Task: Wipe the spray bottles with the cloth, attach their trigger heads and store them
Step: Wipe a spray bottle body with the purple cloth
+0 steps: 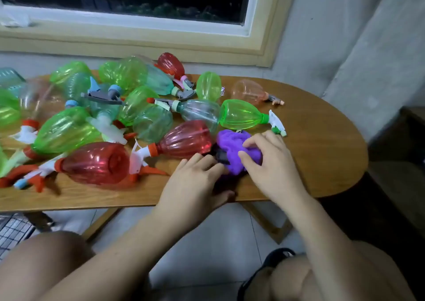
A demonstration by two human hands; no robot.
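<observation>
**Cloth gathered, bottles waiting**

Our left hand (197,178) lies flat on the tabletop (322,153), fingers nearly straight, tips at a dark object (220,157) we cannot identify. The right hand (269,160) curls over the purple cloth (234,144), gripping it. We should bunch the cloth fully, then steady one bottle before wiping — they look ready to roll. Left of our hands the spray bottles (69,130) lie heaped, many with trigger heads (138,155) on. The red bottle (186,139) and green bottle (241,114) nearest us look empty.
</observation>
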